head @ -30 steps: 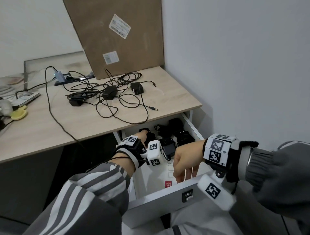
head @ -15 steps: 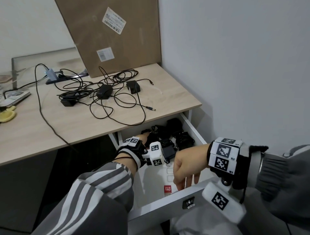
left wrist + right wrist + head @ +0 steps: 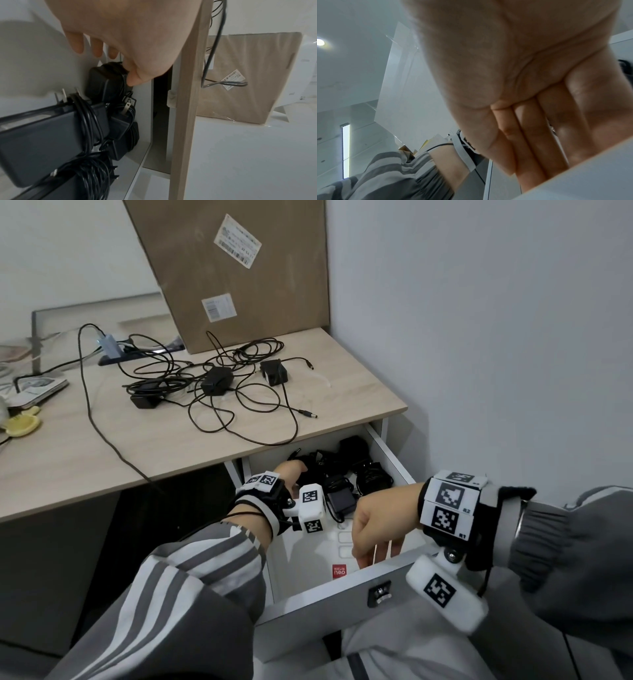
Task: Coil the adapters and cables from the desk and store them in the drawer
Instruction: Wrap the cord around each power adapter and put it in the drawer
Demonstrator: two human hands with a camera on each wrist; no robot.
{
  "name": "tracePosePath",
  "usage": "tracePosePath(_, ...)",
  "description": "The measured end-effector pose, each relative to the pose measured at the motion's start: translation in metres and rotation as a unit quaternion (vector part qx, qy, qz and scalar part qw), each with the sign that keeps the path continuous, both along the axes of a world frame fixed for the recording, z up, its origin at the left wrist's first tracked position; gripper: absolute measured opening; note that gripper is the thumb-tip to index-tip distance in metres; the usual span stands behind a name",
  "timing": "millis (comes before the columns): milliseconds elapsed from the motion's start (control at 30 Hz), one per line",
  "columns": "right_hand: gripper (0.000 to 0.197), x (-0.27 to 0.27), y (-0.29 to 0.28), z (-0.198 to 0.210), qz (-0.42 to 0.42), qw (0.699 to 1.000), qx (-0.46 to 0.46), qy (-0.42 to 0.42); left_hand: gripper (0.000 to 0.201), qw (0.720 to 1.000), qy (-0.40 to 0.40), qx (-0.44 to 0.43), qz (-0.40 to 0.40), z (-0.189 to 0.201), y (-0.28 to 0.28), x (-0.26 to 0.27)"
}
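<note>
Drawer front [image 3: 322, 601], white with a small metal lock, is nearest, and the right hand [image 3: 371, 527] hooks its straight, close-set fingers [image 3: 539, 135] down over the top edge, nothing held in its grip. The drawer [image 3: 394, 460] is pulled out from under the table [image 3: 102, 453]. On its white floor just behind the front lies a flat white item with a small red label [image 3: 339, 572].

Farther in, black power adapters [image 3: 339, 498] crowd the back half of the drawer, each a matte black brick with its thin black cable wound round the body in tight loops; bare metal plug prongs [image 3: 127, 106] stick out of some. The left hand [image 3: 291, 470] reaches to the back left corner of the drawer, where its thumb and a finger pinch one wound adapter [image 3: 106, 81] at its top; the other fingertips [image 3: 78, 44] hang loose.

Beyond the drawer, on the pale wood table top, three more black adapters [image 3: 215, 380] lie in a loose tangle of uncoiled black cables [image 3: 239, 419], two barrel plugs trailing free toward the table's right edge. Behind the tangle a brown cardboard box [image 3: 239, 268] with white labels leans on the wall.
</note>
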State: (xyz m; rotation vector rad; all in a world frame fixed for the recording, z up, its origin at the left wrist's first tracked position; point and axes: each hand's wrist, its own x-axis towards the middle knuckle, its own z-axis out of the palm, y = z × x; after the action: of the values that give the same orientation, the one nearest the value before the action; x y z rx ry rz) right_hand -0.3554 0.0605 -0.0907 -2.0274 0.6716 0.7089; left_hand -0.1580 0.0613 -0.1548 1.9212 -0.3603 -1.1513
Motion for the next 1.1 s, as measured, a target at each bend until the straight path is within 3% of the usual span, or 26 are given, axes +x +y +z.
tracePosePath(67,0.019,-0.002,0.0,-0.002,-0.005,1.0,-0.005,-0.003,0.013,1.0,0.022,-0.01,0.016,0.003,0.002,-0.002)
tracePosePath(200,0.018,-0.004,-0.001,-0.002,-0.015,1.0,0.0,-0.007,0.01,0.999,0.024,-0.028,0.038,0.002,0.004,0.003)
tracePosePath(333,0.018,-0.004,0.0,-0.002,-0.016,1.0,-0.002,-0.007,0.036,0.999,0.03,-0.017,0.031,0.001,0.005,0.011)
tracePosePath(533,0.017,-0.003,0.004,0.002,-0.011,1.0,-0.025,0.005,0.04,0.999,0.03,-0.012,0.007,0.012,0.017,0.005)
tracePosePath(600,0.017,-0.002,0.006,0.003,-0.007,0.999,-0.035,0.01,0.036,1.0,0.024,-0.015,-0.004,0.016,0.023,0.003)
tracePosePath(700,0.018,0.0,0.008,0.004,-0.003,0.999,-0.042,0.012,0.015,0.999,0.04,-0.03,-0.022,0.024,0.034,-0.002)
tracePosePath(833,0.02,0.008,0.004,0.01,0.012,0.998,-0.053,0.013,0.016,0.993,0.066,-0.048,-0.086,0.047,0.052,-0.006)
tracePosePath(933,0.021,0.021,-0.009,0.023,-0.013,0.996,-0.074,-0.045,0.016,0.989,0.042,-0.08,-0.121,0.067,0.061,0.003)
tracePosePath(1100,0.017,0.054,-0.041,0.052,-0.112,0.966,-0.139,-0.188,0.02,0.985,-0.008,-0.147,-0.088,0.099,0.07,0.035)
